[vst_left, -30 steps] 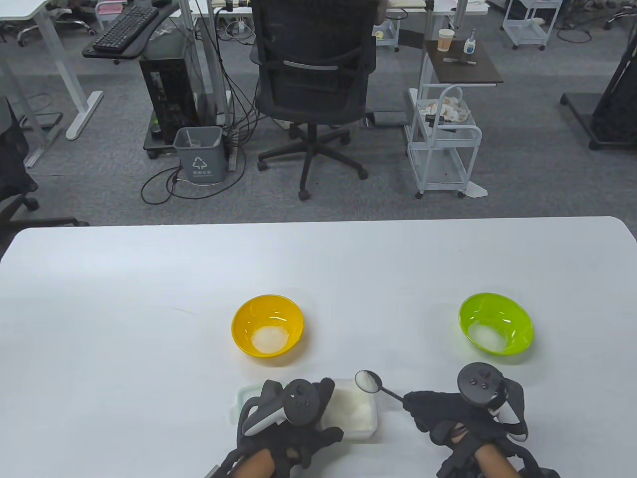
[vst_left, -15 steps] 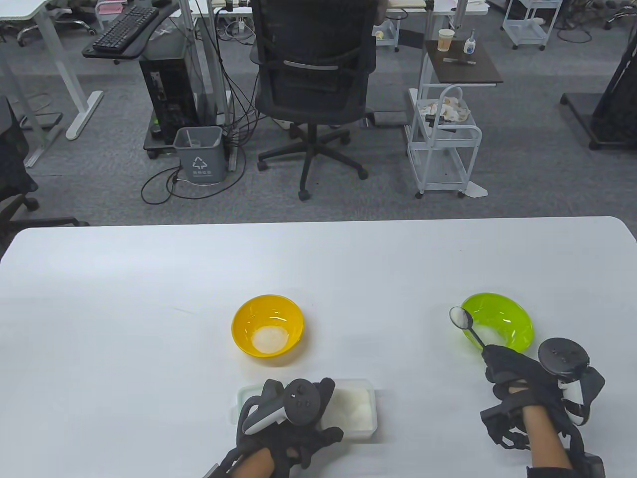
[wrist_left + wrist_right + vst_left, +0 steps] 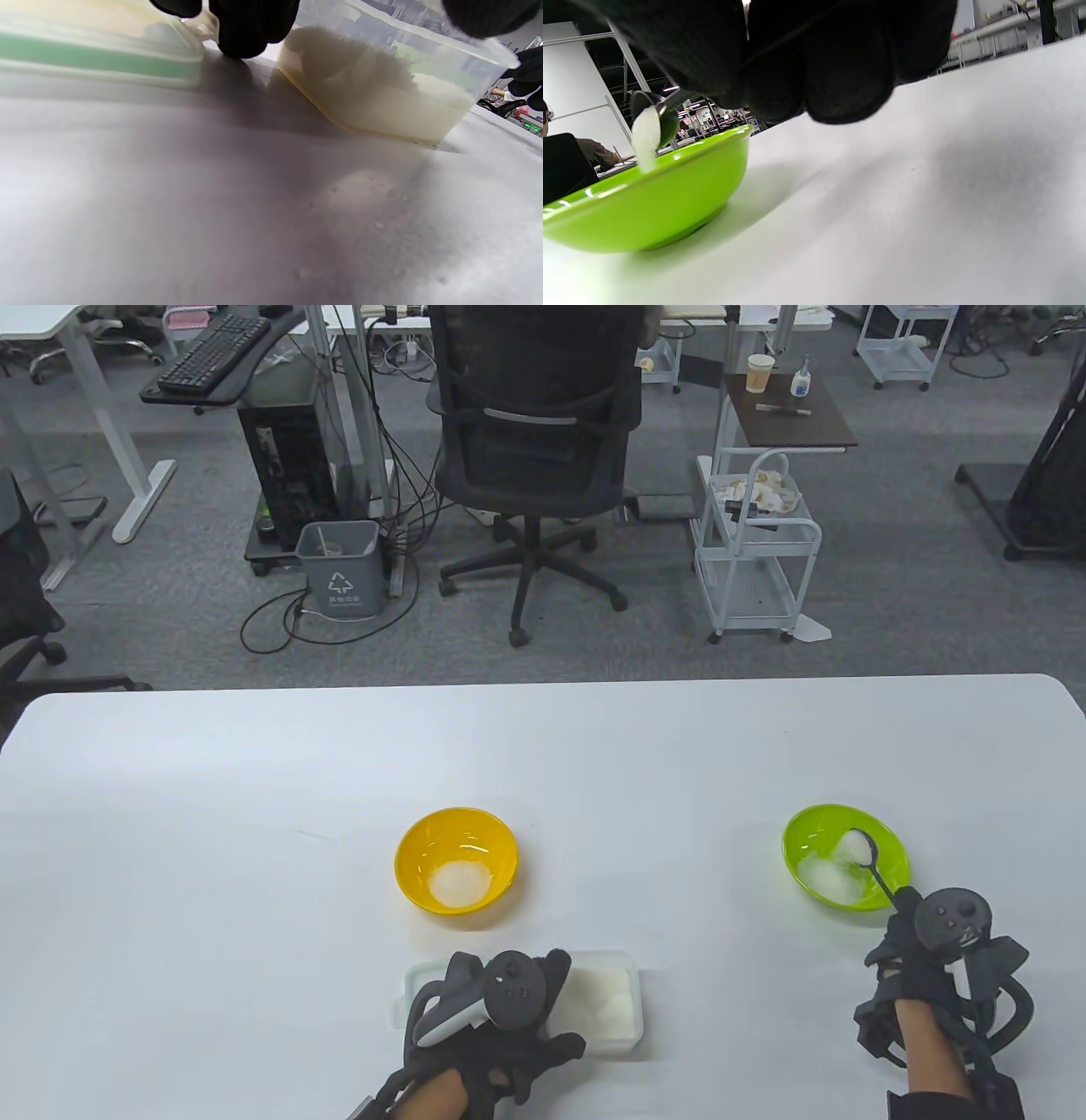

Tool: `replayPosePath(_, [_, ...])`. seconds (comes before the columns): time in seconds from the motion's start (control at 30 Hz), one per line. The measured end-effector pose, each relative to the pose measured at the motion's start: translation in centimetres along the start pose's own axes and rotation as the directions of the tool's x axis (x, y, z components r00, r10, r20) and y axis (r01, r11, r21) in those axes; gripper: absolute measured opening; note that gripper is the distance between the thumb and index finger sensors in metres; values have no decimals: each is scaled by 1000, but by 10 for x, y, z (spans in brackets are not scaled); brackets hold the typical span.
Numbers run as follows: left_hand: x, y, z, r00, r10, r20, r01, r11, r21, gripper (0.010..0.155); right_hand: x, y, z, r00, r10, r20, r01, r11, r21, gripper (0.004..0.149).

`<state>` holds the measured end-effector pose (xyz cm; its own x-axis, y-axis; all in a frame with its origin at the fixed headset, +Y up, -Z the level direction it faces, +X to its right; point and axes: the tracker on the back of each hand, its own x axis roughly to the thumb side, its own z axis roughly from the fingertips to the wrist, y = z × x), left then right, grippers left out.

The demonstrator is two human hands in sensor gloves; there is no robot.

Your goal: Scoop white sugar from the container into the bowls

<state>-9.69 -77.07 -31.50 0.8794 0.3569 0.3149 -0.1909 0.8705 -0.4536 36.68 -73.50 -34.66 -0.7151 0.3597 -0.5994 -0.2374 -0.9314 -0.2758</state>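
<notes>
A clear plastic container [image 3: 604,1001] of white sugar sits at the table's near edge; it also shows in the left wrist view [image 3: 382,89]. My left hand [image 3: 496,1022] rests on its left side and holds it. A yellow bowl [image 3: 456,859] with some sugar stands behind it. A green bowl [image 3: 845,855] with sugar stands to the right. My right hand [image 3: 920,954] grips a metal spoon [image 3: 867,857] tilted over the green bowl. In the right wrist view sugar pours from the spoon [image 3: 654,113] into the green bowl [image 3: 649,203].
The container's lid [image 3: 97,51], clear with a green band, lies left of the container under my left hand. The white table [image 3: 254,831] stretches wide behind the bowls. An office chair [image 3: 534,458] and a white cart [image 3: 755,551] stand beyond the far edge.
My right hand carried the loaded spoon from above the container rightward to the green bowl and tipped it; sugar now falls in. My left hand has not moved.
</notes>
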Motion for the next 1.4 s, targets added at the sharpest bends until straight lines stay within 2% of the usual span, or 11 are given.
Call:
replayPosePath(0.27, [0,0,0,1000,1,0,-1,1000,0,94,6,-1,5,997,72,31,-70,996,-58,46])
replayPosePath(0.73, [0,0,0,1000,1,0,-1,1000,0,94,12,1,12,995,63,72,-59,997,-59,47])
replayPosePath(0.9, [1,0,1,1000,-7,-6,7,1000,-10,94,22,-6,22,989,34,147,-25,997,-67,47])
replayPosePath(1.2, [1,0,0,1000,-4,-4,4,1000,-10,94,50,-17,46,954,-68,292,72,997,-3,46])
replayPosePath(1.4, [1,-1,0,1000,-1,-4,1,1000,-9,94,56,4,58,938,-79,339,55,995,80,43])
